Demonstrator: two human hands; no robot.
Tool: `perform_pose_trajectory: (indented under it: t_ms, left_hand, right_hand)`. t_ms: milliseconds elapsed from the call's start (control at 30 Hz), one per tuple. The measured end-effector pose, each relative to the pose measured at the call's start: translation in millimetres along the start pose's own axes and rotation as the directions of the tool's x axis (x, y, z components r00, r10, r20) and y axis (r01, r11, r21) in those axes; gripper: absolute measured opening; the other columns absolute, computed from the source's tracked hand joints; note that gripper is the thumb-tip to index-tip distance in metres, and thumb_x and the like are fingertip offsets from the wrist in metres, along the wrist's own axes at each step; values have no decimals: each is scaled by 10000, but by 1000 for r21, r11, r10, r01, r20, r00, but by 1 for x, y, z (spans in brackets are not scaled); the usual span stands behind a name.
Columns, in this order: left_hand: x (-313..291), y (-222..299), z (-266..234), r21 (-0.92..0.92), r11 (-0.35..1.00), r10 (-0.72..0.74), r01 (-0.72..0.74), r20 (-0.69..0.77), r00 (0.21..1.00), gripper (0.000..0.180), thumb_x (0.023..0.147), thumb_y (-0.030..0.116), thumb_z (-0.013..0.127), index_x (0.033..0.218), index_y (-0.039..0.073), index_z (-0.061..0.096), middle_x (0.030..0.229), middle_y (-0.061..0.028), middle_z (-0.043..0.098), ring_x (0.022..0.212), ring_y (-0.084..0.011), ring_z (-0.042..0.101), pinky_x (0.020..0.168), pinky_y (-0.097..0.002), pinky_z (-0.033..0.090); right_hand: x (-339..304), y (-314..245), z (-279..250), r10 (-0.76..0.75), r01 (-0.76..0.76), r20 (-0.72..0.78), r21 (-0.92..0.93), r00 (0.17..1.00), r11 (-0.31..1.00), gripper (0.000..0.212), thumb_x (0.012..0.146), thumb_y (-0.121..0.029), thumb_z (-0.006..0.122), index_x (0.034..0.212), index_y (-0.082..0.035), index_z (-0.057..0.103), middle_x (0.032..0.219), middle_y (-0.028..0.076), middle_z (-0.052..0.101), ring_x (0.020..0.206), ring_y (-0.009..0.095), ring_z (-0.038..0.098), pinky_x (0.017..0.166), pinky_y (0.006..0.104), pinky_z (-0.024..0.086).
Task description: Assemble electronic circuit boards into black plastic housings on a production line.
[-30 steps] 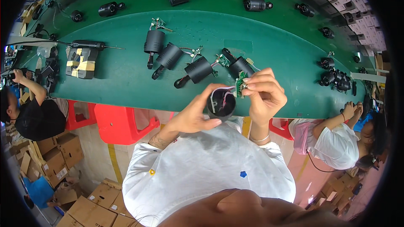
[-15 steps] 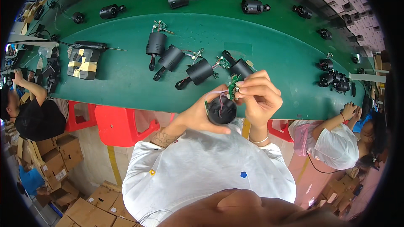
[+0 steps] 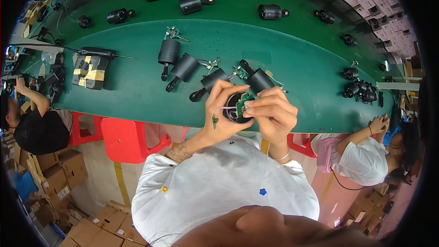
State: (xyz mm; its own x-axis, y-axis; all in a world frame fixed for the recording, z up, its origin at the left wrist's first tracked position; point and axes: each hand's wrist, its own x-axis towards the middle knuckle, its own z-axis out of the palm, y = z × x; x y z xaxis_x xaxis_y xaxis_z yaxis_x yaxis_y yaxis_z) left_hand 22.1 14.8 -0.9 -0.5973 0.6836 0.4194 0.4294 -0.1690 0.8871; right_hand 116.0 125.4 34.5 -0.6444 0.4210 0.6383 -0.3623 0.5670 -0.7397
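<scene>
My left hand (image 3: 215, 109) is wrapped round a black cylindrical housing (image 3: 232, 102), whose open end faces up. Between the fingertips of my right hand (image 3: 276, 115) is a green circuit board (image 3: 243, 103), held at the mouth of the housing and partly inside it. Pale wires run from the housing's opening over its left rim. A second small green board (image 3: 214, 121) lies against my left hand. Just beyond my hands rest similar black housings, one (image 3: 214, 80) to the left and another (image 3: 259, 80) to the right, with small boards wired to them.
An electric screwdriver (image 3: 97, 52) lies on a black box with yellow tape (image 3: 89, 72) at the left. More black cylinders (image 3: 190, 4) line the green surface behind the bench (image 3: 137, 96). Co-workers sit at both sides. Red stools (image 3: 120, 139) and cardboard boxes (image 3: 109, 217) stand below.
The right hand has brought the circuit board down and left to the housing's mouth. My left hand has shifted up with the housing, its fingers now round the far side.
</scene>
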Motion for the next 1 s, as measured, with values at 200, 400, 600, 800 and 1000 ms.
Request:
perform_pose_trajectory:
  t_ms: [200, 400, 600, 800, 1000]
  left_hand:
    - [4, 3, 2, 37, 999, 26, -23, -74, 997, 450, 566, 83, 828, 972, 38, 639, 919, -58, 518, 814, -177, 526, 710, -286, 478]
    - [0, -2, 5, 0, 996, 90, -90, 42, 995, 539, 566, 92, 837, 1050, 39, 605, 955, -79, 572, 813, -195, 564, 717, -296, 489]
    - [-1, 9, 8, -170, 983, -54, 68, 87, 995, 557, 560, 77, 821, 1064, 29, 590, 938, -92, 620, 780, -207, 592, 708, -310, 491]
    - [1, 7, 13, -235, 960, -147, 154, 50, 988, 485, 614, 111, 778, 1041, 2, 576, 895, -105, 632, 736, -209, 587, 683, -312, 488]
    - [-9, -6, 16, -256, 951, -156, 172, 82, 984, 540, 739, 388, 689, 1046, -38, 562, 862, -106, 627, 753, -196, 590, 693, -301, 497]
  right_hand:
    - [-1, 0, 1, -17, 17, -46, -1, 999, 1000, 172, 633, 87, 724, 739, -49, 724, 821, 54, 715, 721, 174, 550, 722, 272, 498]
    - [4, 2, -5, -34, 29, -226, -23, 974, 999, 160, 646, 80, 739, 734, -51, 708, 802, 57, 712, 716, 174, 546, 727, 283, 502]
    - [7, 3, -6, -16, 33, -249, 67, 968, 997, 152, 658, 72, 749, 732, -50, 696, 789, 64, 709, 711, 173, 543, 723, 291, 503]
    - [6, 0, -1, 2, 27, -206, 135, 979, 991, 147, 668, 75, 741, 732, -49, 694, 790, 70, 709, 711, 170, 544, 725, 295, 508]
    - [4, -3, 4, 0, 29, -171, 164, 985, 986, 151, 677, 86, 725, 740, -49, 700, 801, 68, 714, 713, 164, 548, 738, 295, 517]
